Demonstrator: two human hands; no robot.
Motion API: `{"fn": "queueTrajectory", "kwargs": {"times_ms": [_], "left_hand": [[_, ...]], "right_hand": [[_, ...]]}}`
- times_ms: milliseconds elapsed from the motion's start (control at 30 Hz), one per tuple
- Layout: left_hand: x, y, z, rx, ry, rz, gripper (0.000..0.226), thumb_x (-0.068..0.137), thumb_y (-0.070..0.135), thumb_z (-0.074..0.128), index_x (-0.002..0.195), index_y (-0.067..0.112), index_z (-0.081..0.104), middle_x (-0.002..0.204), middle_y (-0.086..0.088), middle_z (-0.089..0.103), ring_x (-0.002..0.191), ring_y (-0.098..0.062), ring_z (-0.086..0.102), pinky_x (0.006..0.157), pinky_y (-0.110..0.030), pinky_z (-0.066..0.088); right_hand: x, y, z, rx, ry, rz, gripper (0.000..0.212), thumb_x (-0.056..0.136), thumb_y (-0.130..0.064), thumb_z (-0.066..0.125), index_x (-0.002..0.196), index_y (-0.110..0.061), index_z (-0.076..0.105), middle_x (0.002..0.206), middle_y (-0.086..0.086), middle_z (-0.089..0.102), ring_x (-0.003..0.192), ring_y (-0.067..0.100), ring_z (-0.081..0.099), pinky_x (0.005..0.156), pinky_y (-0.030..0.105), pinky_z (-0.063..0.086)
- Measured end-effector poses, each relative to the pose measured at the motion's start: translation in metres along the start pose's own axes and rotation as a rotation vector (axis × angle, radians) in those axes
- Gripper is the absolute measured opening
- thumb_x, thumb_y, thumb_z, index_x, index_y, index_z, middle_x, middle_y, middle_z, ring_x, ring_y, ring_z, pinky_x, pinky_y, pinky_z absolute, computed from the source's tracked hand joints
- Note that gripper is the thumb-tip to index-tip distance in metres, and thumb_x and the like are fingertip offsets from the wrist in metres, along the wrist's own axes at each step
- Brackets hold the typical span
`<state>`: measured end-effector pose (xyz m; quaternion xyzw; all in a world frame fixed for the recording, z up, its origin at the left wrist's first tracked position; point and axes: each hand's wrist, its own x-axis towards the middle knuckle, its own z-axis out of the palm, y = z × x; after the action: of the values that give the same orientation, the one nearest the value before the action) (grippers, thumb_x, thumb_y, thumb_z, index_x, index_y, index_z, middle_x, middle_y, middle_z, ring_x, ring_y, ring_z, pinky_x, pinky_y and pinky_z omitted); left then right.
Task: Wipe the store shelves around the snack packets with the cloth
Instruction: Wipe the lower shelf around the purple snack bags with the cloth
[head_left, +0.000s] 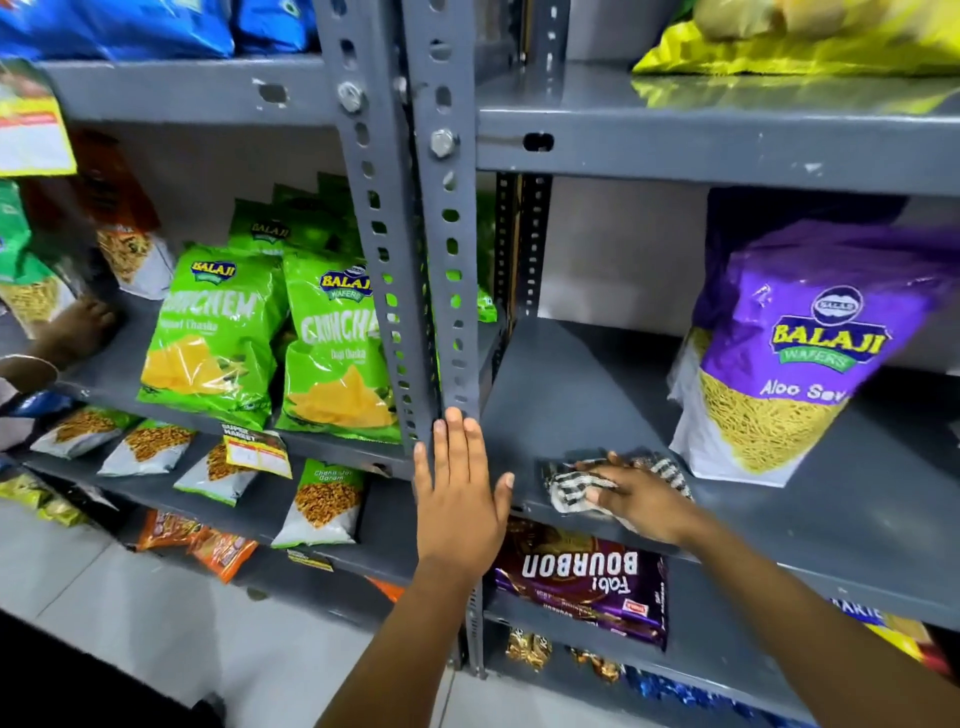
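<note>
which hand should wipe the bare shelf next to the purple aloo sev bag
Right. The right hand already presses the striped cloth on that shelf, just left of the purple bag. The left hand lies flat, holding nothing, against the upright post.

Bare shelf (597, 395) left of purple packet (795, 358): my hand passes freely there. Left of that, upright (447, 260) blocks. Right of packet, narrow strip open.

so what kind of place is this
Most likely a small grocery or snack shop. Grey slotted-metal shelves carry rows of packaged snacks, such as green Balaji wafer packets and a purple Aloo Sev packet, and a yellow supermarket price tag hangs on a shelf edge.
</note>
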<state>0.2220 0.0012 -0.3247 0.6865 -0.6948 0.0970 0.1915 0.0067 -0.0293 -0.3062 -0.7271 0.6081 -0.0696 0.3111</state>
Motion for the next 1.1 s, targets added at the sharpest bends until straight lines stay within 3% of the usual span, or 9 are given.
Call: {"fn": "queueTrajectory", "kwargs": {"times_ms": [200,333,433,533,600,700,800,933,1100], "left_hand": [[-0.003,0.001,-0.005,-0.028,0.095,0.016,0.066,0.085,0.036,0.031,0.14,0.002,0.021,0.147,-0.02,0.034,0.136,-0.026,0.018,0.112,-0.041,-0.006],[-0.015,0.017,-0.005,-0.099,0.101,0.029,0.059,0.091,0.037,0.023,0.141,0.005,0.021,0.152,-0.012,0.019,0.144,-0.018,-0.007,0.114,-0.039,-0.011],[-0.032,0.05,0.007,-0.105,-0.031,0.199,0.061,0.095,0.039,0.005,0.141,0.005,0.026,0.151,-0.013,0.022,0.143,-0.014,-0.013,0.115,-0.039,-0.004],[-0.031,0.072,0.019,-0.149,-0.097,0.227,0.062,0.096,0.039,0.004,0.141,0.004,0.026,0.15,-0.013,0.025,0.143,-0.013,-0.012,0.114,-0.037,-0.001],[-0.019,0.082,0.023,-0.148,-0.148,0.22,0.062,0.096,0.039,0.004,0.14,0.003,0.027,0.149,-0.014,0.026,0.144,-0.017,-0.002,0.113,-0.034,-0.001],[-0.006,0.093,0.027,-0.2,-0.163,0.181,0.067,0.092,0.044,0.007,0.143,0.003,0.023,0.153,-0.014,0.018,0.143,-0.026,0.011,0.113,-0.031,-0.01],[0.004,0.114,0.03,-0.242,-0.266,0.132,0.077,0.081,0.047,-0.006,0.147,0.008,0.002,0.157,-0.007,-0.007,0.144,-0.018,-0.01,0.112,-0.03,-0.017],[0.017,0.145,0.038,-0.2,-0.362,0.089,0.061,0.094,0.031,0.015,0.146,0.006,-0.002,0.157,-0.01,-0.008,0.144,-0.021,-0.01,0.116,-0.035,-0.011],[0.022,0.169,0.05,-0.196,-0.496,-0.019,0.063,0.095,0.026,0.026,0.146,0.003,-0.002,0.157,-0.013,-0.008,0.144,-0.024,-0.008,0.118,-0.037,-0.006]], "right_hand": [[0.025,-0.062,0.029,-0.132,0.189,-0.073,0.036,0.093,-0.023,0.044,0.128,-0.014,0.045,0.136,0.019,0.049,0.117,0.035,0.053,0.098,0.041,0.043],[0.012,-0.056,0.066,-0.297,0.154,-0.178,0.055,0.095,-0.032,0.034,0.145,-0.022,0.013,0.158,0.002,0.011,0.146,0.018,0.008,0.119,0.035,0.004],[-0.002,-0.033,0.064,-0.397,0.14,-0.167,0.056,0.094,-0.033,0.024,0.145,-0.024,0.002,0.159,-0.002,0.002,0.146,0.014,0.001,0.119,0.034,-0.002],[-0.018,-0.007,0.057,-0.379,0.314,-0.172,0.056,0.086,-0.028,0.022,0.142,-0.023,0.026,0.153,-0.001,0.03,0.14,0.014,0.029,0.116,0.035,0.018],[-0.031,0.015,0.052,-0.336,0.391,-0.138,0.05,0.079,-0.025,0.04,0.128,-0.026,0.05,0.135,-0.004,0.056,0.121,0.014,0.055,0.103,0.037,0.04],[-0.05,0.048,0.044,-0.418,0.391,-0.071,0.06,0.058,-0.033,0.078,0.116,-0.031,0.059,0.118,-0.011,0.068,0.104,0.009,0.066,0.088,0.034,0.053],[-0.071,0.078,0.034,-0.447,0.412,0.005,0.075,0.046,-0.029,0.087,0.116,-0.03,0.059,0.117,-0.01,0.069,0.102,0.011,0.068,0.09,0.032,0.053],[-0.097,0.115,0.022,-0.337,0.468,0.068,0.08,0.05,-0.013,0.086,0.12,-0.028,0.048,0.12,-0.003,0.068,0.105,0.018,0.067,0.095,0.029,0.028],[-0.143,0.17,-0.014,-0.274,0.54,0.123,0.051,0.07,-0.006,0.06,0.118,-0.02,0.057,0.121,0.007,0.067,0.109,0.028,0.064,0.094,0.032,0.04]]}}
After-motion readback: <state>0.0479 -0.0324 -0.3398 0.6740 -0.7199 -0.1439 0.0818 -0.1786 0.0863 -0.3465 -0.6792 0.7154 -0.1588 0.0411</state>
